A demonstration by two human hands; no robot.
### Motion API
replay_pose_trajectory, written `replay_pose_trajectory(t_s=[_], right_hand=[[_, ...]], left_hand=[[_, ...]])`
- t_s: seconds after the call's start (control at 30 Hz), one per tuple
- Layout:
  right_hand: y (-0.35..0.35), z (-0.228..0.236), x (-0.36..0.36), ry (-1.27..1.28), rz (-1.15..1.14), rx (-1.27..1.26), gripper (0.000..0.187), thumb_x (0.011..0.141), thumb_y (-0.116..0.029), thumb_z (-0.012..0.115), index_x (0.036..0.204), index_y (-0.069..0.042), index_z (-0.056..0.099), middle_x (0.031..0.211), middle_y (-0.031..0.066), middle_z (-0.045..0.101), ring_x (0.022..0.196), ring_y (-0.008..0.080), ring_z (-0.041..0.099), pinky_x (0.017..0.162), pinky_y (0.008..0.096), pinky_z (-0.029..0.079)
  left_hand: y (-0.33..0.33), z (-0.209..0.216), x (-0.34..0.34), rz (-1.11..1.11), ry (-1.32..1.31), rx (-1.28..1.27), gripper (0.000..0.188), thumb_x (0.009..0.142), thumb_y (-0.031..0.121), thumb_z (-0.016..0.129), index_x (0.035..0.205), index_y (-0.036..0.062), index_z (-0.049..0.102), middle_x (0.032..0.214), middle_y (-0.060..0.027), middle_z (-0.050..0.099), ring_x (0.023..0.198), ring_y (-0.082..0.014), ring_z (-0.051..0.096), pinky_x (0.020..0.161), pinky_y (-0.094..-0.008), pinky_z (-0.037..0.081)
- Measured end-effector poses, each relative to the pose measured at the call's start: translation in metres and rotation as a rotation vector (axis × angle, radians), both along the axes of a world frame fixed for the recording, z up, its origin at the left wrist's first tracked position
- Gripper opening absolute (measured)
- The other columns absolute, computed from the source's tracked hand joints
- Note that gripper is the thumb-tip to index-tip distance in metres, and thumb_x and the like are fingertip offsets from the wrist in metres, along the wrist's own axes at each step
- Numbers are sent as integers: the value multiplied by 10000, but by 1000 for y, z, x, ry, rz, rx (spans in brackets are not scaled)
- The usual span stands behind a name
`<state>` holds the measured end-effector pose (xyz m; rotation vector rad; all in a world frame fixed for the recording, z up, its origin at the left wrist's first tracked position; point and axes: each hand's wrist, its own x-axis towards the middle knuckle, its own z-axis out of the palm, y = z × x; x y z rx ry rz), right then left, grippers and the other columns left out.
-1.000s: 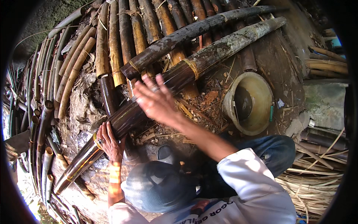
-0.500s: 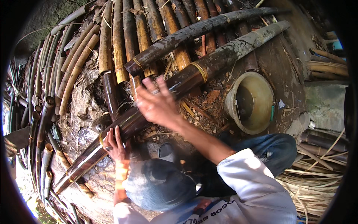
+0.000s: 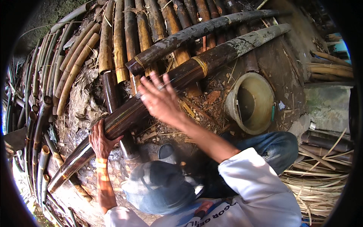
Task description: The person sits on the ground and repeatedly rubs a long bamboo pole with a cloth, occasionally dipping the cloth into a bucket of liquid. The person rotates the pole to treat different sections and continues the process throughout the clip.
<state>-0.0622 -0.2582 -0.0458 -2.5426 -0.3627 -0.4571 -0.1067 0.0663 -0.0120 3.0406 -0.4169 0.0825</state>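
Observation:
A long, wet, dark bamboo pole (image 3: pixel 126 118) slants from the lower left to the upper right, greyish at its far end and with a pale ring partway along. My left hand (image 3: pixel 100 140) grips it on its lower-left part, fingers over the far side and thumb on the near side. My right hand (image 3: pixel 160 97) is slightly blurred, its fingers spread flat over the middle of the pole; whether the palm presses on it I cannot tell. Beyond and roughly alongside lies a second dark bamboo pole (image 3: pixel 181 39).
A round basin (image 3: pixel 269 109) with dark liquid stands to the right. Rows of bamboo poles (image 3: pixel 120 41) fill the far side, and more bamboo lengths (image 3: pixel 41 125) lean at the left. Split bamboo strips (image 3: pixel 321 189) are piled at the lower right. My denim-covered knee (image 3: pixel 162 189) is close below.
My left hand has shifted left along the pole and now wraps round it instead of resting on top. The right hand stays over the middle, fingers spread wider and less blurred.

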Motion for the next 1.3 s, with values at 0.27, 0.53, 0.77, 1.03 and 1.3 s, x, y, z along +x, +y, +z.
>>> replay_pose_trajectory(t_s=[0.27,0.53,0.77,1.03,1.3], right_hand=[[-248,9,97,453,-923,89,491,1031,-416,502,1477,-219,555,1644,207,362,1522,519,257,1227,643,265],[-57,-11,14,-42,-324,-12,488,1046,-277,550,1467,-31,531,1554,259,469,1505,487,323,1261,645,116],[-220,15,70,399,-743,231,530,967,-172,577,1488,-193,484,1580,237,430,1439,548,387,1143,649,390],[-130,-17,32,34,-506,-76,383,997,-243,588,1360,-136,643,1602,239,414,1490,544,300,1232,674,202],[-160,8,52,313,-642,-200,604,1035,-353,351,1507,6,468,1572,321,407,1472,546,340,1143,654,392]], left_hand=[[-22,-13,-3,95,13,42,1151,552,570,934,1525,181,457,1478,-87,523,1380,-322,494,1081,-643,397],[-18,-14,-18,21,-197,21,1056,608,499,938,1487,97,513,1429,-133,553,1356,-349,497,1161,-531,358],[-39,-12,-15,64,-129,-2,1037,616,490,938,1477,92,520,1418,-129,559,1337,-340,508,1154,-525,367],[-33,-13,-26,10,-244,43,1095,569,417,967,1494,74,492,1469,-131,535,1380,-355,477,1167,-504,378],[-51,-21,-36,-17,-324,5,1113,596,392,950,1541,90,444,1562,-156,466,1388,-395,457,1172,-530,354]])
